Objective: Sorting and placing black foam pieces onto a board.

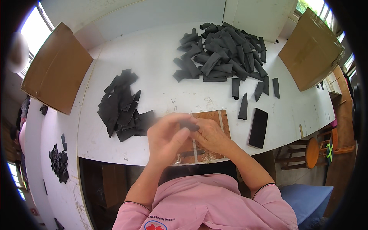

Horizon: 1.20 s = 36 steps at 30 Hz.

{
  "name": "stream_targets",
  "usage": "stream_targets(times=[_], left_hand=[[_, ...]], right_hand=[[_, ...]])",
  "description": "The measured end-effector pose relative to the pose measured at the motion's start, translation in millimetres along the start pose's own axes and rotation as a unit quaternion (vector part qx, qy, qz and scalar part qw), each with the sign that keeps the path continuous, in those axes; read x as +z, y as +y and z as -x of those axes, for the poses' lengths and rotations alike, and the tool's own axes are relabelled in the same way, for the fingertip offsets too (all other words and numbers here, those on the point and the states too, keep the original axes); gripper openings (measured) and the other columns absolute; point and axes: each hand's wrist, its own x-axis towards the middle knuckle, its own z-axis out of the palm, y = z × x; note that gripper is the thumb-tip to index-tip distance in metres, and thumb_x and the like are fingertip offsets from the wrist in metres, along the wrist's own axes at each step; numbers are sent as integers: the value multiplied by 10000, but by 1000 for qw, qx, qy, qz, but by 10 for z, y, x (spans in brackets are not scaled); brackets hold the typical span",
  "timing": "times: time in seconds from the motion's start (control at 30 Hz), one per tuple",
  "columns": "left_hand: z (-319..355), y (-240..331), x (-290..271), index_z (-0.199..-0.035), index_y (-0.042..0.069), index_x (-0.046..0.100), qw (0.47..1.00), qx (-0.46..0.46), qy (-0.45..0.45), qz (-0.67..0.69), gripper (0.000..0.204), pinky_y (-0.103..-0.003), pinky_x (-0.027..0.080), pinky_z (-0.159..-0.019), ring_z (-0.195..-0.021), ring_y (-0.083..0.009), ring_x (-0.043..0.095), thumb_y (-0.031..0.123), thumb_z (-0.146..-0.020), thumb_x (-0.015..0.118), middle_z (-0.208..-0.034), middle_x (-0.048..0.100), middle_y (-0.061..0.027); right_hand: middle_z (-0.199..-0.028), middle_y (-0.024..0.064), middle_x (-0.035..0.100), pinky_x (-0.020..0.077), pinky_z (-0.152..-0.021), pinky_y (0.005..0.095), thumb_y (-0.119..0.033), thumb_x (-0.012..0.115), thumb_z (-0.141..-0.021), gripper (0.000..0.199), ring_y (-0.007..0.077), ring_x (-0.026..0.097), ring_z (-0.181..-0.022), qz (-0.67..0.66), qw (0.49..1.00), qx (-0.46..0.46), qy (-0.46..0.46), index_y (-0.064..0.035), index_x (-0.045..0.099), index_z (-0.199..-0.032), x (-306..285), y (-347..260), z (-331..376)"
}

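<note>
Above the front edge of the white table, my left hand (165, 138) and my right hand (211, 135) meet around a small black foam-like piece (188, 124). My left fingers curl over it with the thumb beneath; my right fingers are closed at its right end. Much of the piece is hidden by my hands. Below them lies a brown wooden board (212, 115) with pale strips across it. To the left is a pile of flat black pieces (119, 105). Farther off, at the back right, a bigger heap of rolled, tube-like black pieces (226, 51) is spread out.
Cardboard boxes stand at the left (57, 69) and right (312, 50) of the white table (153, 84). A dark phone (258, 128) lies right of the board, near several loose black pieces. A wooden stool (310, 153) stands beyond the right edge.
</note>
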Motion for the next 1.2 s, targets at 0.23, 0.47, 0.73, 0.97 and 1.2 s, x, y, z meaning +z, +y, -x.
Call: stream_targets(times=[0.23, 0.47, 0.73, 0.97, 1.2], left_hand=[[-41, 21, -102, -910, -30, 585, 991, 78, -78, -78, 147, -255, 483, -669, -783, -159, 582, -49, -764, 582, -842, 606, -122], [-52, -12, -84, -887, -29, 590, 993, 23, -30, -113, 127, -224, 477, -597, -667, -133, 581, -47, -772, 539, -785, 597, -88], [-7, 51, -67, -837, -23, 568, 974, 59, 135, 169, 102, -265, 429, -725, -761, -143, 557, 22, -845, 477, -851, 602, -126], [115, -22, -156, -855, 0, 570, 990, 15, 109, 87, 105, -290, 385, -793, -812, -155, 514, 92, -849, 519, -860, 576, -100], [58, -53, -201, -826, -22, 556, 995, 5, 95, 17, 118, -283, 379, -793, -813, -154, 512, 84, -851, 512, -834, 585, -103]], right_hand=[[-700, 116, 577, 441, -559, 361, -181, 593, -758, 159, 285, 557, -643, 72, 996, -33, 37, -29, 577, -802, 12, -39, 6], [-656, 120, 558, 431, -542, 375, -159, 598, -755, 146, 296, 551, -611, 33, 999, 1, 26, -24, 545, -751, 92, 52, 47], [-655, 124, 528, 422, -530, 367, -152, 588, -759, 160, 292, 535, -617, 109, 993, -43, 28, -11, 525, -718, -156, -288, -98], [-608, 95, 546, 414, -469, 333, -186, 614, -739, 230, 247, 554, -572, 177, 981, -72, 16, -34, 485, -625, 37, -65, -4], [-586, 103, 551, 417, -472, 363, -209, 592, -769, 221, 268, 552, -541, 141, 989, -45, -2, -37, 517, -652, 38, -75, 11]])
